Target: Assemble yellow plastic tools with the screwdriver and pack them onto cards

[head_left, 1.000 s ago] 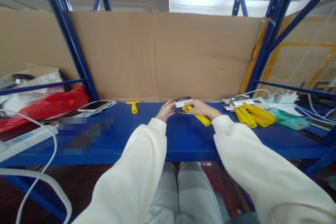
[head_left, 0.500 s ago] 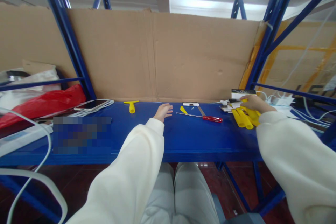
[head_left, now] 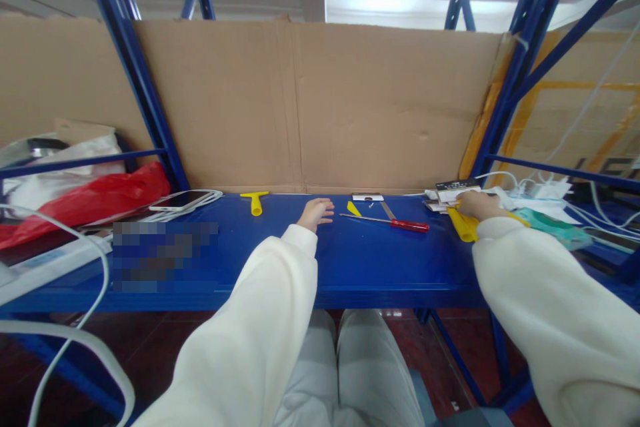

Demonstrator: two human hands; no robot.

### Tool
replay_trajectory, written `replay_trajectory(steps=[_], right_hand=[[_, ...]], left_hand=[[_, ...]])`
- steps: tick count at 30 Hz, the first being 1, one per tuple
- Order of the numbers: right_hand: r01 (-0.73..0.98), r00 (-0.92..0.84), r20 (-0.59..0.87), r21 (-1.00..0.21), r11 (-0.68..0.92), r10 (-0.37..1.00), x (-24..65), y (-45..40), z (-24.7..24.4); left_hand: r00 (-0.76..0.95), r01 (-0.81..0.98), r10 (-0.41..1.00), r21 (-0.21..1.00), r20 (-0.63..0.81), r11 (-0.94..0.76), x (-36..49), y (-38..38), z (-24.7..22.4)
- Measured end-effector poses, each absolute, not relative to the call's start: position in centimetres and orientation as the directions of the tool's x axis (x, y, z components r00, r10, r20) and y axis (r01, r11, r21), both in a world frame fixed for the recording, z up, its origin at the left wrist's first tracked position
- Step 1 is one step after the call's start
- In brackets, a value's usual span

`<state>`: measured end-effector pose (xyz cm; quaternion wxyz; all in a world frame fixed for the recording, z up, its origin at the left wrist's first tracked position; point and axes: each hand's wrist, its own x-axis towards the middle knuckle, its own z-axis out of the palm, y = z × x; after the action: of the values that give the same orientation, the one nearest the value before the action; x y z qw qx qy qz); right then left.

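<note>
My left hand [head_left: 316, 213] hovers over the middle of the blue table [head_left: 370, 260], fingers apart, holding nothing. At the right, my right hand [head_left: 477, 205] reaches into a pile of yellow handles [head_left: 464, 227] and small black-and-white packets [head_left: 453, 191]; its fingertips are hidden there, so any hold is unclear. Between the hands lie a red-handled screwdriver [head_left: 410, 225], a small yellow piece [head_left: 353, 209], a metal strip [head_left: 388, 210] and a white-and-black packet [head_left: 367, 197]. A yellow T-shaped handle [head_left: 256, 203] lies to the left of my left hand.
A phone [head_left: 183, 200] with white cable, a red bag [head_left: 120, 190] and a white box [head_left: 60, 263] are on the left. Cables and a teal packet [head_left: 560, 227] lie at the far right. Cardboard [head_left: 300, 107] stands behind, between blue posts.
My right hand has moved slightly left and down over the pile. Fewer yellow handles show beside it, and a teal packet has come into view. My left hand stays open.
</note>
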<state>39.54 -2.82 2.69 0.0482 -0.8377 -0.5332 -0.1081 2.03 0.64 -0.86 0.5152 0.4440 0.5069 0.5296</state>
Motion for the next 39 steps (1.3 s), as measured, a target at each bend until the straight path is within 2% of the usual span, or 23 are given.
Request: replay_trajectory(steps=[4,9,12,15,18,21,25,29,39], right_hand=[[0.901,0.411,0.227,0.048,-0.431,0.883,38.7,-3.1,2.9],[0.907,0.394,0.335,0.012,-0.422,0.856,37.6,-2.7,3.3],[0.940,0.335,0.441,-0.091,-0.330,0.832,35.4,-2.0,3.9],[0.956,0.286,0.591,-0.235,-0.178,0.755,32.2,-1.2,4.2],[0.945,0.251,0.687,-0.325,-0.020,0.682,28.9,-0.4,3.2],[0.939,0.202,0.668,-0.340,0.052,0.716,26.9,0.3,1.2],[0.942,0.020,0.584,-0.283,0.180,0.811,26.9,1.0,-1.3],[0.926,-0.005,0.518,-0.321,0.200,0.855,28.1,1.5,-2.3],[0.884,-0.020,0.462,-0.407,0.232,0.887,27.9,1.6,-2.6]], left_hand=[[-0.038,-0.096,0.998,0.994,-0.059,0.055,2.0,0.7,-0.9],[-0.035,-0.039,0.999,0.999,-0.028,0.027,1.9,1.3,-1.1],[-0.182,0.142,0.979,0.987,0.094,-0.068,1.2,1.8,-1.1],[-0.346,0.442,0.883,0.885,0.318,-0.145,-0.4,1.8,-1.0],[-0.429,0.675,0.821,0.737,0.377,0.015,-2.8,1.5,-0.9],[-0.518,0.730,0.781,0.657,0.349,0.190,-5.3,1.4,-1.1],[-0.553,0.726,0.791,0.617,0.262,0.303,-7.9,1.9,-1.5],[-0.516,0.748,0.826,0.589,0.228,0.305,-8.6,2.1,-1.7],[-0.436,0.833,0.836,0.501,0.333,0.235,-7.6,1.1,-1.0]])
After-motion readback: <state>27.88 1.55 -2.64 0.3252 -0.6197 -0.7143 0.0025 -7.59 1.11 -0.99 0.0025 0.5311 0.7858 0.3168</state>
